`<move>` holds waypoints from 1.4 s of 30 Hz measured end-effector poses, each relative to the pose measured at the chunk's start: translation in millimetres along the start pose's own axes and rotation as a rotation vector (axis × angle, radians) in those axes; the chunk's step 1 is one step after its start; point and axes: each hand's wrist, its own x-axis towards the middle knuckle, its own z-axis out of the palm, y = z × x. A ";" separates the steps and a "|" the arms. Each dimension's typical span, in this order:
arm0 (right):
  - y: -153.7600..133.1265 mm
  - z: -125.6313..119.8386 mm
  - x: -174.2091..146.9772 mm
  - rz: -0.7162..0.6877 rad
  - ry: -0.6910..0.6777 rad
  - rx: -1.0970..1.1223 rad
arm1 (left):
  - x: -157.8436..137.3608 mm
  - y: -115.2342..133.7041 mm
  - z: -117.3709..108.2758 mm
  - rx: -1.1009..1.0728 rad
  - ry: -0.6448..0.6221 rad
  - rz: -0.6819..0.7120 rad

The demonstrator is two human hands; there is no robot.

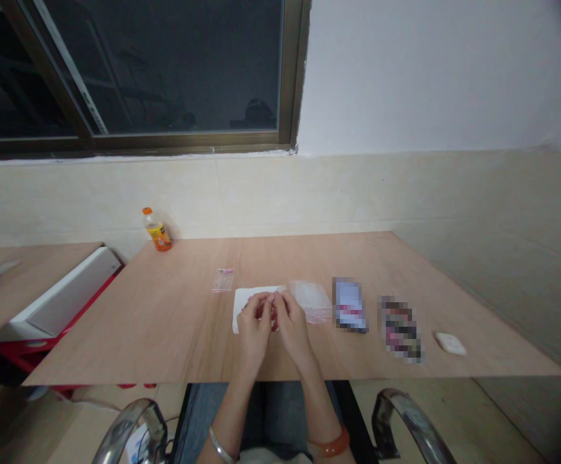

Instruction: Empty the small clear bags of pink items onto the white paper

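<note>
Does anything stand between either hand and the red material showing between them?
Nothing visible does. The left hand and right hand flank the red material directly, over the white sheet. The clear bags lie to the right, outside that gap. The hands hide part of the material, so their exact contact cannot be told.

A small red item [275, 321], its shape mostly hidden, shows between the fingers [287, 310]; under it, a flat white sheet [240, 305] lies back from the worktop's [155, 322] front edge, partly covered.
</note>
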 end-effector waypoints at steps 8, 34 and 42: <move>3.8 6.3 -1.3 -0.091 0.011 -0.109 | -3.7 8.7 -3.8 0.152 0.056 0.061; 6.3 3.4 -2.1 -0.173 0.016 -0.315 | 14.7 -2.0 -28.3 0.231 0.042 0.067; 6.1 3.8 7.2 0.378 -0.040 0.523 | 18.2 0.4 -30.4 0.210 -0.057 0.142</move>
